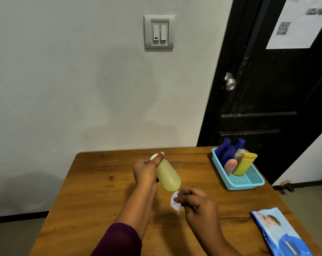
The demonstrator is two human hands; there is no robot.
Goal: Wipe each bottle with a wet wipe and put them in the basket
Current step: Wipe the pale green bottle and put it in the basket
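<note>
Pale yellow plastic is what I am gripping: the yellow bottle (168, 177) is lying tilted in the air above the wooden table (93, 191), its white cap (154, 156) pointing away from me and its rounded base coming toward my other hand. My left hand (146, 171) is wrapping the upper part near the neck, thumb stretched along the shoulder up to the cap, fingers curled shut around it. My right hand (197, 203) is pinching a small crumpled wet wipe (175, 201) between fingertips and thumb, just below the base of the bottle; whether the wipe is touching the plastic I cannot tell.

I am judging the bottle to be light and a little squeezable, with a smooth skin that will be turning slippery wherever the damp wipe passes. So I am thinking the neck is the safest place to hold it, where the narrowing gives my fingers a stop, leaving the belly and base free for wiping.

The blue basket (249, 183) is sitting at the far right of the table, already holding several bottles leaning together, with room at its near end. The wipes packet (278, 231) is lying at the near right edge.
</note>
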